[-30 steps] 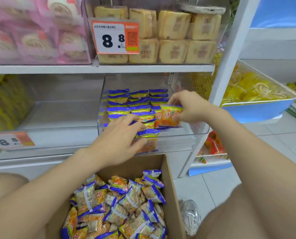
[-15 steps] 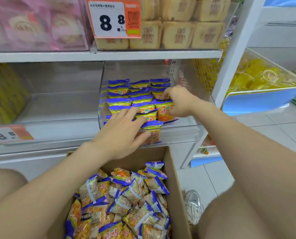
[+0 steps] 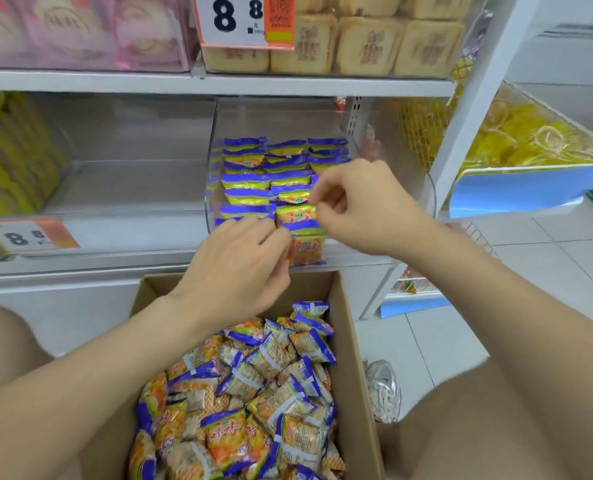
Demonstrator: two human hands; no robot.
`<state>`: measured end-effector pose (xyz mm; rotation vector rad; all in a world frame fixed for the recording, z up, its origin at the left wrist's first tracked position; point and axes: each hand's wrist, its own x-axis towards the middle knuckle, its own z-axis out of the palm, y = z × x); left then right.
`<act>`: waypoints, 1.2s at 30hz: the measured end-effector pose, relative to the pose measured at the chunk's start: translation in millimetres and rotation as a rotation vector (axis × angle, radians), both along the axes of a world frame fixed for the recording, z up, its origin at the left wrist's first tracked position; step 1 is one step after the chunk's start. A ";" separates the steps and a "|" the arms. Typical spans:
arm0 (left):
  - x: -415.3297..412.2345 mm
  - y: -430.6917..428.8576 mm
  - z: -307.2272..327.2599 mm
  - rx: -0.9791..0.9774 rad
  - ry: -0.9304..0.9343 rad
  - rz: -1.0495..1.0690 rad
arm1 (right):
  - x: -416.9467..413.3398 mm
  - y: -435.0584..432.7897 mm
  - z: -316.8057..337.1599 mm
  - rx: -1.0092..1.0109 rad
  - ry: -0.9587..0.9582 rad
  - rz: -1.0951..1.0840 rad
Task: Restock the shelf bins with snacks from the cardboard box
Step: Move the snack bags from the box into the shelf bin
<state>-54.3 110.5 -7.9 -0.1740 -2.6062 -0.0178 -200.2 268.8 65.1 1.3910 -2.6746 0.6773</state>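
The clear bin (image 3: 423, 188) sits at the right end of the middle shelf (image 3: 115, 261), against the white upright post (image 3: 475, 98). Snack packets (image 3: 250, 180), blue-topped and yellow-orange, stand in 3 columns from its back wall to its front edge. The cardboard box (image 3: 352, 334) lies open just below the shelf's front edge, heaped with more loose packets (image 3: 253, 403).

The left hand (image 3: 239, 261) reaches over the bin's front-left corner. Its fingers are bent and held close together, with the tips on the front-row packets and touching the front packet (image 3: 307, 245). Whether they grip anything cannot be told. The right hand (image 3: 367, 209) hangs over the bin's right side, fingers curled, with thumb and forefinger tips nearly meeting at a packet's right edge. Blur hides whether they pinch the wrapper. Both forearms cross above the box and cover the bin's front-right part.

To the left on the same shelf is a bare clear bin (image 3: 132, 161), then yellow packs (image 3: 8, 154), with an 8.8 price tag (image 3: 28, 235) at the front edge. The shelf above holds pink packs (image 3: 80, 29), beige square cakes (image 3: 357, 43) and another 8.8 tag (image 3: 239, 19). A blue-fronted bin (image 3: 516, 195) of yellow snacks stands beyond the post.
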 end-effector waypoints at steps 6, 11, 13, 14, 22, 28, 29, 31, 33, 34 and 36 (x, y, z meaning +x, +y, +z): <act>28.3 1.6 -84.9 -0.001 -1.050 0.130 | 75.8 -0.5 -52.7 0.510 -0.071 0.362; 47.4 -2.0 -152.0 0.045 -1.384 0.081 | 99.8 -13.1 -93.0 0.851 -0.024 0.463; 55.1 -3.0 -176.6 0.074 -1.451 0.074 | 104.0 -18.8 -99.9 0.910 -0.001 0.504; 59.7 -3.6 -186.9 0.097 -1.498 0.063 | 104.9 -22.0 -102.7 0.936 0.009 0.520; 65.8 5.8 -210.4 0.033 -1.581 0.059 | 98.0 -34.2 -105.7 0.999 0.000 0.502; 28.7 1.5 -138.8 0.467 -1.377 0.102 | 70.9 -35.7 -93.5 0.968 -0.053 0.423; 23.8 -1.1 -121.6 0.550 -1.299 0.086 | 61.6 -34.3 -83.6 0.934 -0.071 0.398; 16.5 -4.0 -90.3 0.642 -1.085 0.051 | 43.4 -27.7 -61.1 0.885 -0.069 0.375; 12.4 -1.8 -58.0 0.769 -0.850 0.016 | 27.6 -16.8 -42.0 0.847 -0.117 0.339; 11.8 0.6 -43.1 0.870 -0.734 0.011 | 23.0 -9.8 -32.3 0.839 -0.129 0.324; 12.7 6.0 -18.2 1.041 -0.556 -0.019 | 14.2 0.9 -22.0 0.774 -0.171 0.303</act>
